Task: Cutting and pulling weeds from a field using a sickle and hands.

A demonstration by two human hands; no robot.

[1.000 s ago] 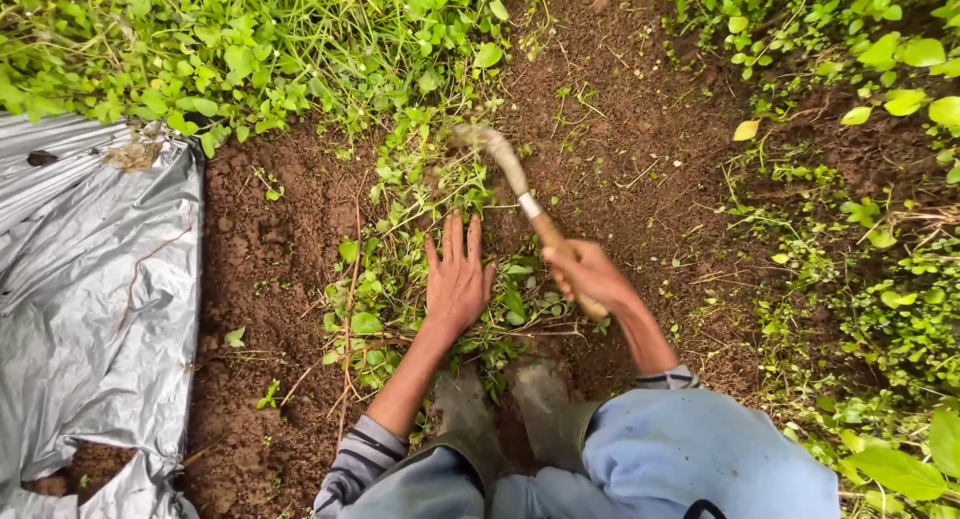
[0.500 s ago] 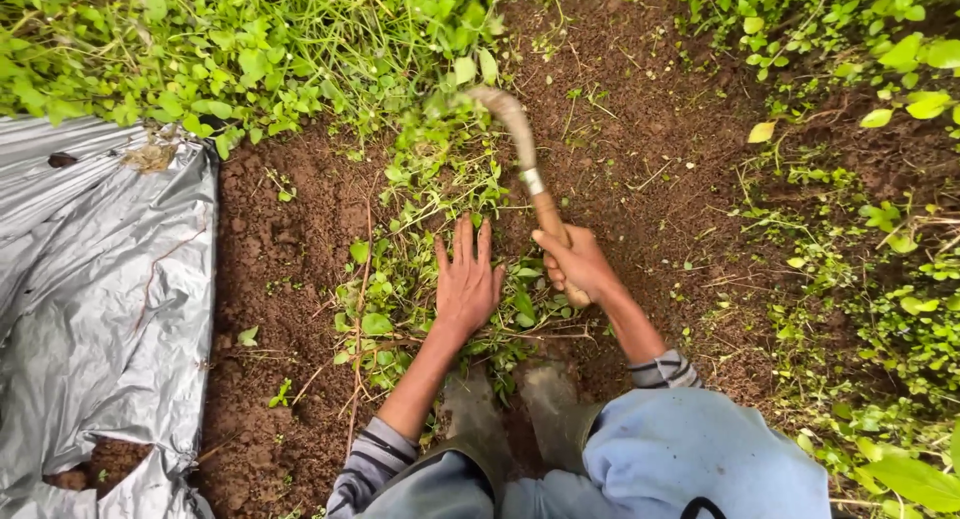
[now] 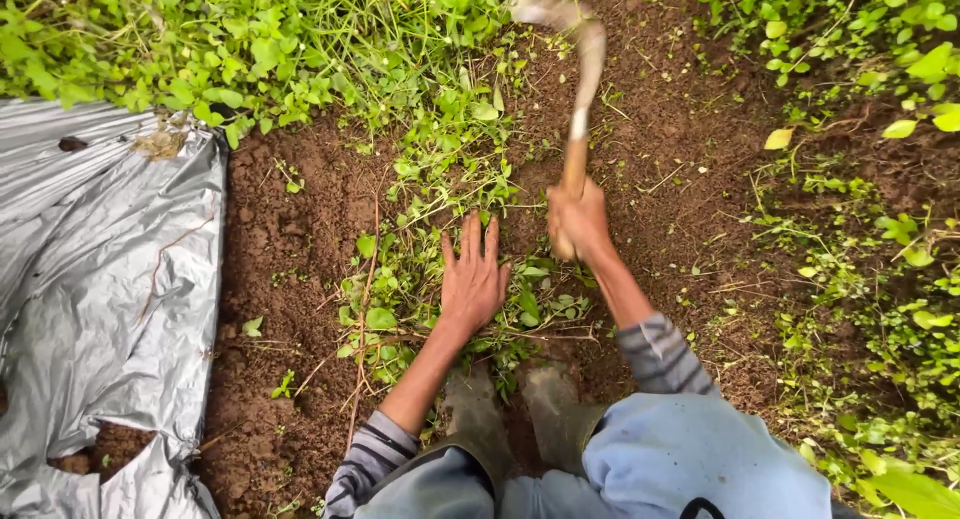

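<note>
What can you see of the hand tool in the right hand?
The hand tool has a short wooden handle, pale band midway, and a curved head at the top, blurred so its shape is unclear. It stands nearly upright in the picture, raised over brown soil by the weeds. The right hand grips the handle's lower end; the left hand lies flat on the weeds, apart from it.

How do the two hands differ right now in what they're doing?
The left hand lies flat and open, fingers spread, pressed on the low weeds; the right hand is closed in a fist around the wooden handle of a hoe-like tool. The left hand holds nothing; the right hand has the tool raised, its head blurred. Both are bare, with striped sleeves pushed up.
</note>
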